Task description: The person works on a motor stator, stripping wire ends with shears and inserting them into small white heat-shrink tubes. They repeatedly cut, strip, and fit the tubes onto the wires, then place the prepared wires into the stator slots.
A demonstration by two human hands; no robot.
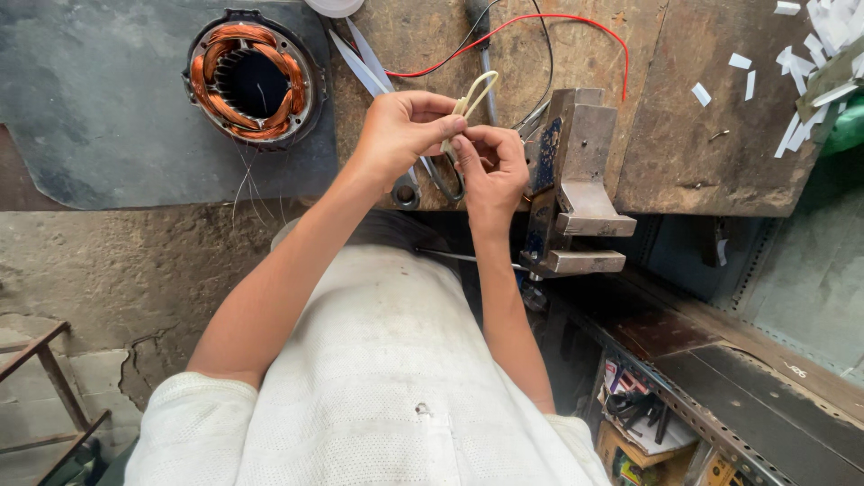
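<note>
A thin cream-coloured sleeve or tube (473, 96), bent into a loop, is pinched between both hands over the workbench edge. My left hand (402, 129) grips its lower part from the left. My right hand (490, 169) holds it from below, fingers curled around its end. Under the hands lie large scissors (376, 74) with their handles near the bench edge. A motor stator (253, 82) with copper windings sits on the dark mat to the left.
A metal bench vise (573, 171) is clamped at the bench edge right of my hands. Red wire (576, 22) and black wire run across the wooden bench (684, 135). White paper strips (810, 54) lie scattered at the far right. Shelves with tools stand below right.
</note>
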